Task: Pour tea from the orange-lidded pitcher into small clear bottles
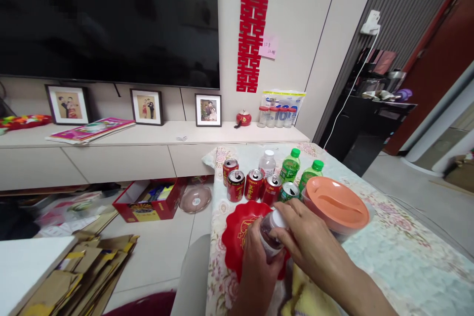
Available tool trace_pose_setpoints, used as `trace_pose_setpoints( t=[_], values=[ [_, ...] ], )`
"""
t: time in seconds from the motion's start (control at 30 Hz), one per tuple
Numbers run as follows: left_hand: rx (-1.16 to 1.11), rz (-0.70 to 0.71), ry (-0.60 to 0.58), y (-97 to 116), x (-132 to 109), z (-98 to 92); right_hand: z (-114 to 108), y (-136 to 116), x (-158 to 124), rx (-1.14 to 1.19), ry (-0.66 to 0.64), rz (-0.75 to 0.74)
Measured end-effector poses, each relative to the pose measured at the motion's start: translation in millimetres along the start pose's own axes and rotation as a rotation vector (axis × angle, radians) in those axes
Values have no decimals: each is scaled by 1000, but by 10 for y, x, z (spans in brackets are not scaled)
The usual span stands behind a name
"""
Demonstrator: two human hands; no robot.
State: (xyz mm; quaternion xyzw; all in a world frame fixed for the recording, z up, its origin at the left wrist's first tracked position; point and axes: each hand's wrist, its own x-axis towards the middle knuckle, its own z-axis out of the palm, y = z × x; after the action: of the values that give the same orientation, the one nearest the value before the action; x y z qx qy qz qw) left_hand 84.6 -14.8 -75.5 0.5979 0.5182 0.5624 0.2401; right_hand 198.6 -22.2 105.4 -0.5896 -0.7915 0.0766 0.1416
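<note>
My left hand (258, 256) grips a small clear bottle with dark contents (269, 233), held over a red scalloped plate (237, 237). My right hand (305, 239) has its fingers on the bottle's white cap (278, 218). Just behind stand several red cans (254, 184), a green can (288, 190), two green-capped bottles (290, 165) and a clear white-capped bottle (267, 162). A clear container with an orange lid (335, 203) sits to the right of my hands.
The floral tablecloth (400, 256) covers the table. A yellow cloth (307, 301) lies under my right wrist. Beyond are a low cabinet (148, 143) with photo frames, a red box (150, 202) and flattened cardboard (81, 266) on the floor.
</note>
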Motion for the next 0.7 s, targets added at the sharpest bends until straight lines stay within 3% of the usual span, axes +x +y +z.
trace_pose_setpoints(
  t=[0.27, 0.47, 0.7],
  values=[
    [2, -44, 2, 18, 9, -8, 3, -24, 13, 20, -15, 95],
    [-18, 0, -13, 17, 4, -21, -25, 3, -27, 148, -41, -11],
    [-75, -65, -44, 51, 16, -43, -7, -8, -9, 91, 5, 11]
  ],
)
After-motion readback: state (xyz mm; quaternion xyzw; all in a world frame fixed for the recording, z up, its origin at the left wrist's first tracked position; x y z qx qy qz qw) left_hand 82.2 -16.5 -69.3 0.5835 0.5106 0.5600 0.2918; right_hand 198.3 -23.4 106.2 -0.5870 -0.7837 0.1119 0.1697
